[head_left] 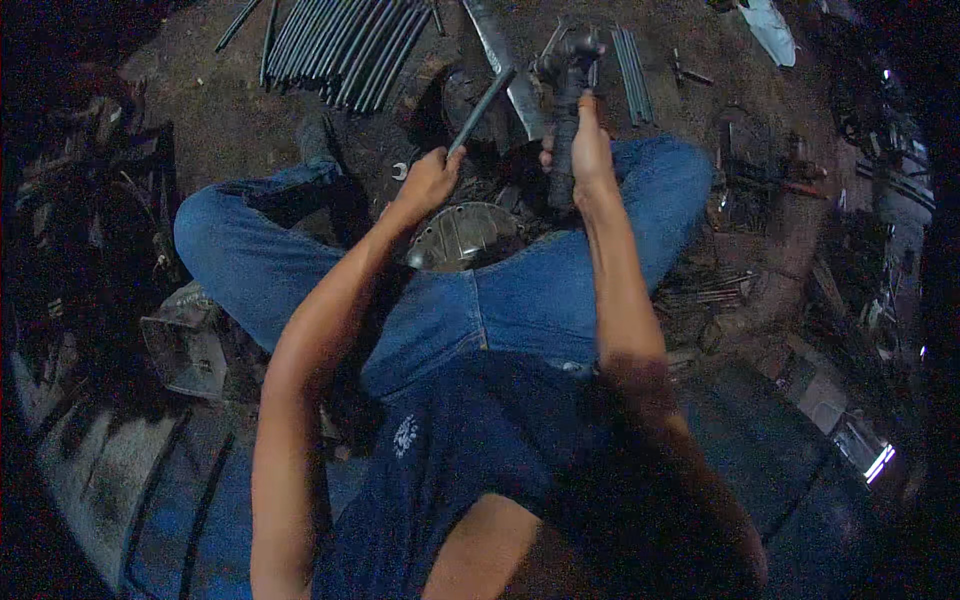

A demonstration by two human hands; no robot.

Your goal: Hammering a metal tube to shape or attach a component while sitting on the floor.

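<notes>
On the dark shirt (480, 420) a pale printed emblem (405, 436) shows, too small and grainy to read. The 2 hands are both busy: the left hand (428, 182) is closed around the lower part of a grey metal rod (483, 108), which slants up and to the right, its lower end lost inside the fist. The right hand (590, 152) is wrapped round the body of a dark handheld tool (562, 165), held upright above the right thigh; its head, at the top, is blurred and so dark that its exact kind is hard to tell. Rod and tool stand apart — a pale flat metal strip (492, 40) lies on the ground behind, partly covered by the rod. Beyond the left hand, a large row of similar rods (345, 48) runs off the upper edge, and a smaller group of rods (631, 78) lies to the right of the tool. Between the legs in blue jeans (420, 335) sits a grey metal housing (465, 235), its far side sunk in shadow. A wrench (400, 171) shows only its pale open end beside the left hand; the clutter along both sides fades into black.
</notes>
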